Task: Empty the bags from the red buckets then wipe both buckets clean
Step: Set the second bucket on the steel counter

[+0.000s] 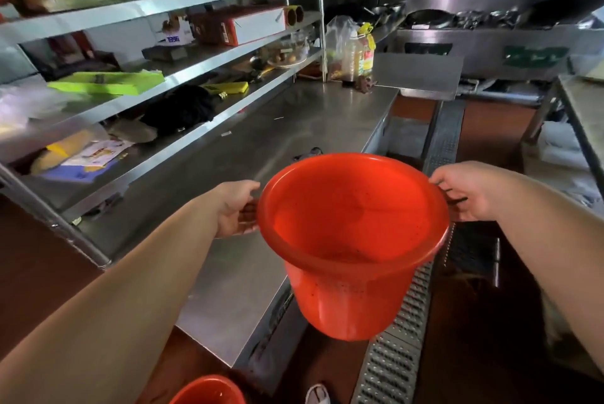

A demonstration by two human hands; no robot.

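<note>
A red bucket [351, 240] hangs in the air in front of me, beside the steel counter's edge, tilted so that I look into it. No bag is inside; dark specks dot its inner wall and bottom. My left hand [233, 209] grips the handle on its left side. My right hand [464, 189] grips the dark handle on its right side. A second red bucket [209, 391] shows only its rim at the bottom edge of the view, on the floor.
A steel counter [261, 142] runs along the left under shelves [147, 103] full of boxes and cloths. A small dark cloth [309, 152] lies on the counter behind the bucket. A metal floor drain grate [402, 338] runs under the bucket. A shoe [317, 394] shows below. Woks and a stove stand at the back right.
</note>
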